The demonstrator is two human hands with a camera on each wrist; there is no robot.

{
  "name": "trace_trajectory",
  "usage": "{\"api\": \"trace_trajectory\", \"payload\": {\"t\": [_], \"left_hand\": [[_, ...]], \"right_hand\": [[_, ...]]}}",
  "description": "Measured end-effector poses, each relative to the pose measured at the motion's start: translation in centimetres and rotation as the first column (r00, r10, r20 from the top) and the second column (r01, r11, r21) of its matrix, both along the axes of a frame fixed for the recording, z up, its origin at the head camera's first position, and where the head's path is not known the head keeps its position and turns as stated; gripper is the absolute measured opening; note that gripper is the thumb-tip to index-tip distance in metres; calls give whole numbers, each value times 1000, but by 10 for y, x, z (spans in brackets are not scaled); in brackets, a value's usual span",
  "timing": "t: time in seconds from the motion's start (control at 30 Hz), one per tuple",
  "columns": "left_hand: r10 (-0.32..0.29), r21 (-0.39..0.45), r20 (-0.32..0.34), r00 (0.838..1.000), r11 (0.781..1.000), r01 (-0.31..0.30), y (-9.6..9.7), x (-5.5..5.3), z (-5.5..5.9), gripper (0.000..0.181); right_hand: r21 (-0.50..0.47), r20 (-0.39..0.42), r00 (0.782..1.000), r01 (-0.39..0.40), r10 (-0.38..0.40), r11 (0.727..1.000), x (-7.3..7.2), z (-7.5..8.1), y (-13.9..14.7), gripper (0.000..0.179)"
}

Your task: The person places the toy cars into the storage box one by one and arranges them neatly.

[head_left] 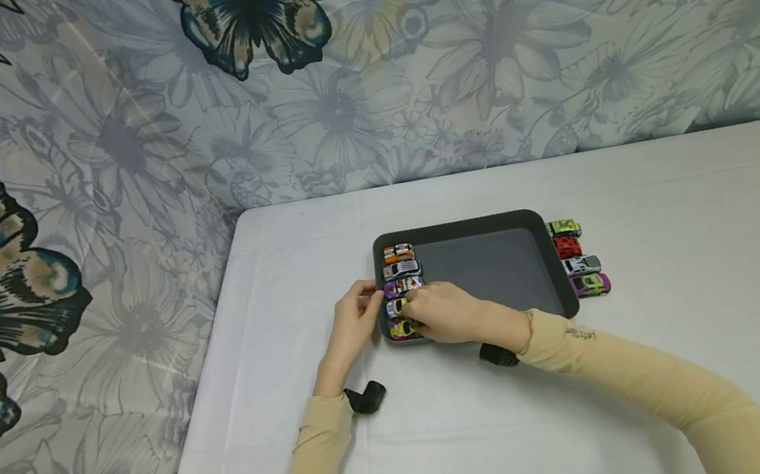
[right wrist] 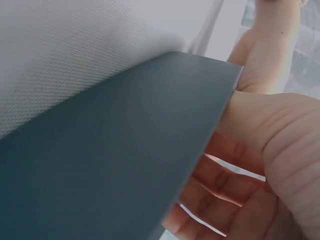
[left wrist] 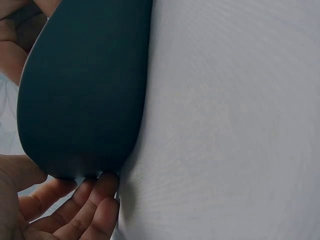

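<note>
A dark grey tray [head_left: 484, 270] lies on the white-covered table. Along its left inner side several small toy cars stand in a column, among them an orange one [head_left: 399, 253], a white one [head_left: 401, 270] and a purple one [head_left: 404, 287]. My right hand [head_left: 452, 311] reaches over the tray's front left corner with curled fingers and pinches a yellow-and-white toy car [head_left: 394, 308], whose right end the fingertips hide. Just in front of it is a yellow-and-red toy car [head_left: 403, 329]. My left hand [head_left: 351, 319] touches the outside of the tray's left wall with its fingertips.
Outside the tray's right wall stand more toy cars: a lime one [head_left: 564, 227], a red one [head_left: 568, 246], a silver one [head_left: 582, 265] and a purple-and-green one [head_left: 591, 285]. Behind the table [head_left: 712, 286] hangs a curtain [head_left: 342, 128] with flowers and butterflies.
</note>
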State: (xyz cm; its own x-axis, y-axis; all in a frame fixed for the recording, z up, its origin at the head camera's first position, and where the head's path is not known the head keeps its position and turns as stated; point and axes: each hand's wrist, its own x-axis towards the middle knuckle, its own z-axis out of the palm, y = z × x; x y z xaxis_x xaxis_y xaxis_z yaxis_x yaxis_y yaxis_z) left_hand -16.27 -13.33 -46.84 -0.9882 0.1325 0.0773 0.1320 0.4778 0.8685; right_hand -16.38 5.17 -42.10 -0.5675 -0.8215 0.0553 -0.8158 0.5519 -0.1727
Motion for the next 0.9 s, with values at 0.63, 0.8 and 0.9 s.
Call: {"api": "trace_trajectory", "payload": {"t": [0.63, 0.8, 0.9], "left_hand": [[3, 7, 15, 1000, 1000, -3, 0, 0, 0, 23], [-1, 2, 14, 1000, 1000, 1, 0, 0, 1, 24], [-2, 0, 11, 1000, 1000, 2, 0, 1, 1, 24]], "right_hand": [[-27, 14, 1000, 3, -3, 1000, -1, -2, 1, 12], [-36, -13, 1000, 1, -2, 999, -2, 4, 5, 13], [-60, -48, 999, 5, -8, 998, -4, 10, 10, 14]]}}
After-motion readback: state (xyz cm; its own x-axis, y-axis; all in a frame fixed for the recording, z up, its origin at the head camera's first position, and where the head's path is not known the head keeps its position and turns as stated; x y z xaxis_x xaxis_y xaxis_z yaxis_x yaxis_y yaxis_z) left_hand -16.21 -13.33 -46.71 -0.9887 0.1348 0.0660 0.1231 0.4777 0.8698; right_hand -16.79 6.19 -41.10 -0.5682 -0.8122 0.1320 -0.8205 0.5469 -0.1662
